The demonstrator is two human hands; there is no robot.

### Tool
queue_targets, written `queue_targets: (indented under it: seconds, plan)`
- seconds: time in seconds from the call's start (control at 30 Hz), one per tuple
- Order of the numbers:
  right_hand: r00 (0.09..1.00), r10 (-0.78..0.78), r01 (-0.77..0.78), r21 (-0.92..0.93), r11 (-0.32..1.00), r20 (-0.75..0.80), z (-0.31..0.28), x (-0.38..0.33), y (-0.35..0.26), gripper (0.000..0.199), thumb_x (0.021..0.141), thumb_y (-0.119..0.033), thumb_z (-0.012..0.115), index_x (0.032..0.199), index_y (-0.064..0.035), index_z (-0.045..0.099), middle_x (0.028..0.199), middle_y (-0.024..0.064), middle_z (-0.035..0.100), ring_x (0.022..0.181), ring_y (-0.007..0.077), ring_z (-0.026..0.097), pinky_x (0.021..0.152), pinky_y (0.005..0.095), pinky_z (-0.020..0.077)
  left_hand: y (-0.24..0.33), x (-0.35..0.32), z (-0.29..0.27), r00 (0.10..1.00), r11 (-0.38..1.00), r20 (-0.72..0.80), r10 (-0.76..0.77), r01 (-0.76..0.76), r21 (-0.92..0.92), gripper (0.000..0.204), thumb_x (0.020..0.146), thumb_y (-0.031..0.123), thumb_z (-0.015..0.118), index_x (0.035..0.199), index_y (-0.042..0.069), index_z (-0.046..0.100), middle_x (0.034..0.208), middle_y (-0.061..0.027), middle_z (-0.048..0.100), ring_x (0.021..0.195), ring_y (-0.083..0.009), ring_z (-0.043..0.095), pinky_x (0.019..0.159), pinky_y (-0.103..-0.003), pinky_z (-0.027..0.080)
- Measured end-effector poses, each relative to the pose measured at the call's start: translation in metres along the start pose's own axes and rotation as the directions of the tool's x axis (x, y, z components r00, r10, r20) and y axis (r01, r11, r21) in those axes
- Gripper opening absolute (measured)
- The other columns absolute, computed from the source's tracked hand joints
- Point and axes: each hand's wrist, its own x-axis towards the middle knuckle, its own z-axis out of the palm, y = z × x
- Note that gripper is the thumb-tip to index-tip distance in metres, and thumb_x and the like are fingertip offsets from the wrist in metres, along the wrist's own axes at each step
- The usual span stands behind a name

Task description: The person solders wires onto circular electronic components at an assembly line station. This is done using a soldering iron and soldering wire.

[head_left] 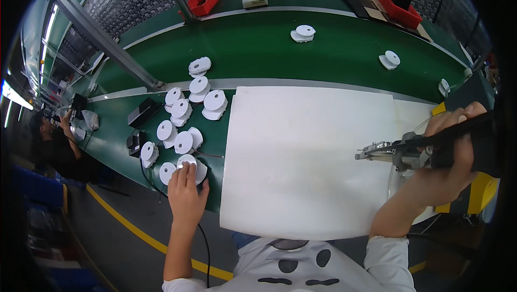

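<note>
Head view: left hand (186,192) on white plastic spool (201,170) by green worktop's (214,131) near edge, grip unclear; right hand (448,178) clasping grey metal tool (407,155); likely pickup, next needing pinch.

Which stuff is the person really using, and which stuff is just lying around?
Seem to be in use:
- white round part, touched by the left hand
- metal-nosed tool, held in the right hand
- probably the other white round parts

Seem to be just lying about:
- red bin at back left
- whitish box beside it
- long black box at left
</note>
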Motion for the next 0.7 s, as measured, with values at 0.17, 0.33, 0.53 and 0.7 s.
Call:
queue_targets:
  seconds: [0.17,0.33,0.53,0.7]
  plan:
    - [0.985,0.120,-0.141,-0.184,0.973,-0.122,0.012,-0.001,-0.016,0.032,0.085,-0.017,0.055,0.106,0.0065,0.052,0.069,0.0081,0.052,0.052,0.0108,0.047,0.049,0.0220,0.0382,-0.006,-0.009,0.003,0.987,0.988,-0.054,0.154,-0.154,-0.003,0.048,0.072,0.005,0.076,0.116,-0.008,0.063,0.119,-0.0215,0.066,0.101,-0.0358,0.063,0.085,-0.042,0.052]
    - [0.965,0.134,-0.177,-0.180,0.968,-0.227,0.020,-0.005,-0.017,0.033,0.082,-0.015,0.057,0.107,0.0072,0.051,0.067,0.0078,0.051,0.050,0.0094,0.045,0.046,0.0208,0.0358,0.020,-0.015,-0.024,0.960,0.957,-0.183,0.212,-0.242,-0.162,0.048,0.069,0.007,0.079,0.114,-0.006,0.066,0.119,-0.0200,0.067,0.098,-0.0331,0.065,0.082,-0.041,0.052]
    - [0.949,0.224,-0.232,-0.010,0.973,-0.222,0.025,-0.004,-0.027,0.040,0.079,-0.013,0.061,0.111,0.0102,0.053,0.075,0.0116,0.057,0.053,0.0104,0.050,0.046,0.0203,0.0361,0.121,0.041,0.004,0.707,0.635,-0.290,0.645,-0.707,-0.311,0.045,0.075,0.008,0.076,0.116,-0.006,0.064,0.120,-0.0178,0.065,0.099,-0.0284,0.065,0.080,-0.036,0.052]
    - [0.958,0.268,-0.263,0.062,0.963,-0.098,0.024,-0.006,-0.022,0.042,0.078,-0.011,0.063,0.113,0.0100,0.052,0.104,0.0161,0.058,0.056,0.0101,0.054,0.048,0.0218,0.0426,0.186,0.062,0.050,0.607,0.497,-0.325,0.726,-0.789,-0.362,0.038,0.081,0.010,0.071,0.115,-0.006,0.064,0.122,-0.0184,0.062,0.104,-0.0275,0.062,0.081,-0.035,0.052]
